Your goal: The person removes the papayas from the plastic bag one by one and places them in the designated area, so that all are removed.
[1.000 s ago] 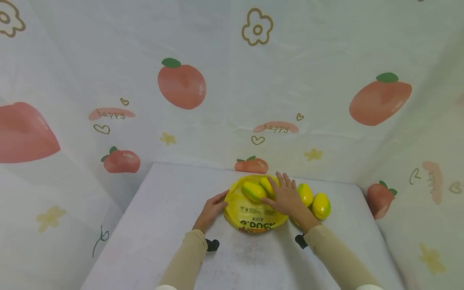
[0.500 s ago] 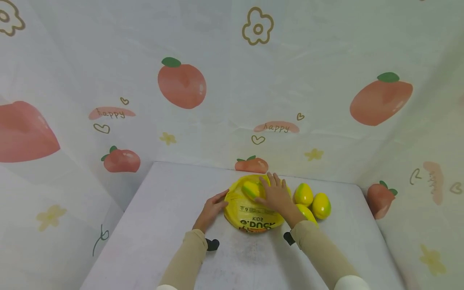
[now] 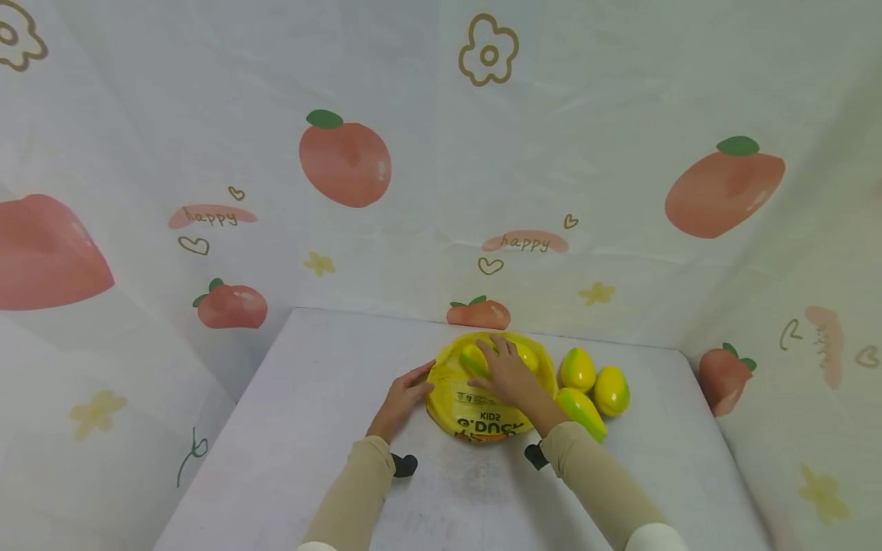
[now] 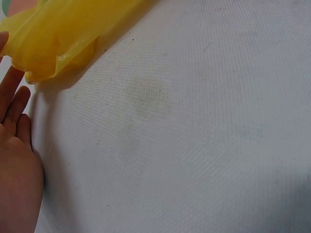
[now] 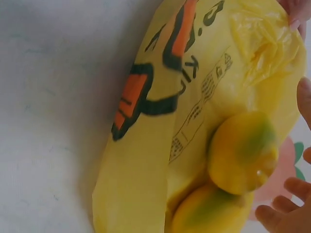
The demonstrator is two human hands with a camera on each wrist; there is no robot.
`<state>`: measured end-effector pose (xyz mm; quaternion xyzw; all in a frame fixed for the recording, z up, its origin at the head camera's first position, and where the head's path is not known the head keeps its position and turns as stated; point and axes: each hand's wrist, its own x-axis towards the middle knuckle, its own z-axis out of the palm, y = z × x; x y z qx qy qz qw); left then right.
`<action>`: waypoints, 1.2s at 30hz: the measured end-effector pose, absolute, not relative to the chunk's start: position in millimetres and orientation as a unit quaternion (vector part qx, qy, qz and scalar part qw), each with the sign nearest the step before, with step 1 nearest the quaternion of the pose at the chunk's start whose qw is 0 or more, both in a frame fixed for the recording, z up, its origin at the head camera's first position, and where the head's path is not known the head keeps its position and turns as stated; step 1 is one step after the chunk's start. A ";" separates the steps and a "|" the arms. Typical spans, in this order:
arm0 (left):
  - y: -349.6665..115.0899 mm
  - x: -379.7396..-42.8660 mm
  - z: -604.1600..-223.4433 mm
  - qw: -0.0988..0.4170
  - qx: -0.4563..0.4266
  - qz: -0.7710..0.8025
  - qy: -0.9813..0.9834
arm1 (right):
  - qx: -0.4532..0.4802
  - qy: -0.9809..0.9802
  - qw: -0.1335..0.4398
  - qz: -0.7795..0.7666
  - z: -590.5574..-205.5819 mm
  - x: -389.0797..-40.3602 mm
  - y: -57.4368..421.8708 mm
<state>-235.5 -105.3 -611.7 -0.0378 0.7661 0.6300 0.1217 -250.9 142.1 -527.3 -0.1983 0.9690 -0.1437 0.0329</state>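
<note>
A yellow plastic bag (image 3: 491, 417) with duck-brand lettering lies spread on the white table, its rim standing up around it. Two yellow-green mangoes sit inside, one mango (image 3: 474, 360) on the left and another mango (image 3: 527, 355) beside it, both partly covered by my right hand (image 3: 508, 375). That hand hovers over them with fingers spread; in the right wrist view its fingertips (image 5: 269, 218) are apart from the nearer mango (image 5: 243, 153). My left hand (image 3: 402, 398) pinches the bag's left edge, the plastic (image 4: 63, 39) passing between thumb and fingers.
To the bag's right lie three more mangoes: one at the back (image 3: 577, 370), one at the far right (image 3: 611, 392) and one nearest me (image 3: 581, 413). A patterned white curtain (image 3: 413, 260) closes off the back and sides of the table (image 3: 331, 360).
My right hand has moved left from the bag's right side to above the mangoes inside it, uncovering the nearest mango outside. The left hand has stayed at the bag's edge.
</note>
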 end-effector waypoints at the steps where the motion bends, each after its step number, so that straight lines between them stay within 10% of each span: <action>1: -104.8 -235.7 -611.6 0.124 -0.037 0.630 0.765 | -0.194 0.969 0.036 -0.147 -528.2 -251.0 141.6; 36: -108.8 -236.6 -614.9 0.130 -0.040 0.626 0.768 | -0.160 0.962 0.116 -0.186 -537.0 -241.8 135.1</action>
